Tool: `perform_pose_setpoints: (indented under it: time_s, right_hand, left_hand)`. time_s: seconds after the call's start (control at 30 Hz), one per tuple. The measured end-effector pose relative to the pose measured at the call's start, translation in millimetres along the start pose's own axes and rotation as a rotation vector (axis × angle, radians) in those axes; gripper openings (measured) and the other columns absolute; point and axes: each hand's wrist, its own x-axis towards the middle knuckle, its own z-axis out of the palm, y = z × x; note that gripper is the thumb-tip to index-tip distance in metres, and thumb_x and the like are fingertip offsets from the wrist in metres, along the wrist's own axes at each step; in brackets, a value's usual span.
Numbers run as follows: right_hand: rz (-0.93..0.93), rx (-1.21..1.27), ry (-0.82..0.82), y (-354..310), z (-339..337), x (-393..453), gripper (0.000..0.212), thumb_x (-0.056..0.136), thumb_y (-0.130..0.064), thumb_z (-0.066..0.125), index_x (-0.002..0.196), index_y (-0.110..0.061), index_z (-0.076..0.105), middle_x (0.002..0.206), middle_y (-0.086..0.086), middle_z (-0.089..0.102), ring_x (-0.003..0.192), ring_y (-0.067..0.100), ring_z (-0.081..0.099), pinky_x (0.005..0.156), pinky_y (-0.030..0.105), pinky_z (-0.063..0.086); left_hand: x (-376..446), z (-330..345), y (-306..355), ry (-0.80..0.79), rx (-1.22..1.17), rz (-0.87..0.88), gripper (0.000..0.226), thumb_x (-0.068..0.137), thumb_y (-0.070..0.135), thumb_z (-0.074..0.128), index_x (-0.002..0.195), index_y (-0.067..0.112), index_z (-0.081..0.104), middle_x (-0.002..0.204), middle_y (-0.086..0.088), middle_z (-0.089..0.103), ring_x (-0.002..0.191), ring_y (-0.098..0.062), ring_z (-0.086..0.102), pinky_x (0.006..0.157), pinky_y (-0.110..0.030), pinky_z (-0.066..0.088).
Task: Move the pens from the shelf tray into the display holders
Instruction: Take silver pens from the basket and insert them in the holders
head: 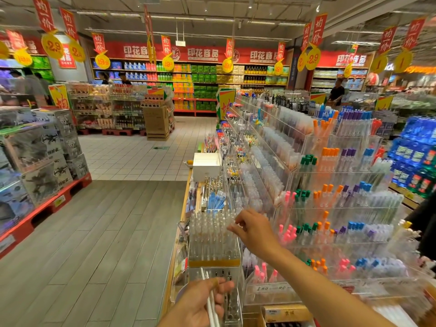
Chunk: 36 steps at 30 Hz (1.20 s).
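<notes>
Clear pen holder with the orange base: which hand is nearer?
Right. The right hand reaches over the holder at its pen tops. The left hand is below it, gripping white pens.

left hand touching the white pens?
Touching. The head view shows the left hand with fingers curled round a few white pens, which stick out above and below the grip.

White pens; clear holder with an amber, perhaps yellow, base; red banners.
</notes>
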Motion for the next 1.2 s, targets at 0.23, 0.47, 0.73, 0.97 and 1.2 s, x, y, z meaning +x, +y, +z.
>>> perform_pose_setpoints:
  time_s: [0.23, 0.47, 0.73, 0.97, 1.2]
  right_hand:
    - [-0.127, -0.194, -0.120, -7, -8, 10, 0.034, 0.099, -0.043, 0.051, 0.109, -0.014, 0.065, 0.106, -0.001, 0.061, 0.087, 0.021, 0.062, 0.075, 0.032, 0.051]
    - [-0.146, -0.369, -0.219, -18, -17, 27, 0.031, 0.097, -0.044, 0.053, 0.102, -0.015, 0.066, 0.097, -0.001, 0.058, 0.075, 0.018, 0.054, 0.065, 0.031, 0.045]
    - [-0.088, -0.338, -0.174, -16, -18, 23, 0.034, 0.091, -0.050, 0.060, 0.108, -0.021, 0.066, 0.105, -0.005, 0.060, 0.082, 0.016, 0.059, 0.069, 0.028, 0.046]
    - [0.072, 0.177, -0.343, -14, -2, -19, 0.008, 0.092, -0.036, 0.065, 0.087, -0.030, 0.062, 0.076, -0.011, 0.061, 0.067, 0.001, 0.053, 0.067, 0.027, 0.050]
    - [0.215, 0.733, -0.808, -16, -3, -46, 0.027, 0.098, -0.032, 0.057, 0.088, -0.008, 0.064, 0.063, -0.002, 0.047, 0.057, 0.011, 0.045, 0.054, 0.022, 0.043]
  left_hand:
    - [3, 5, -1, -0.009, 0.009, 0.032, 0.018, 0.097, -0.009, 0.048, 0.115, -0.012, 0.048, 0.096, -0.032, 0.071, 0.053, -0.021, 0.053, 0.037, -0.025, 0.046]
    - [1, 8, 0, -0.049, -0.005, 0.050, 0.024, 0.091, -0.020, 0.041, 0.113, -0.012, 0.048, 0.095, -0.038, 0.069, 0.057, -0.024, 0.054, 0.039, -0.027, 0.050]
    - [-7, 8, 0, -0.092, 0.046, 0.027, 0.021, 0.101, 0.002, 0.046, 0.117, -0.006, 0.056, 0.104, -0.024, 0.073, 0.056, -0.021, 0.059, 0.046, -0.028, 0.045]
    - [-9, 11, -3, -0.139, 0.060, 0.065, 0.025, 0.094, -0.011, 0.050, 0.118, -0.010, 0.056, 0.106, -0.027, 0.072, 0.054, -0.018, 0.059, 0.042, -0.026, 0.047]
    - [-17, 25, -9, -0.138, 0.073, 0.125, 0.020, 0.094, -0.013, 0.048, 0.111, -0.007, 0.056, 0.068, -0.026, 0.068, 0.054, -0.025, 0.061, 0.040, -0.027, 0.048]
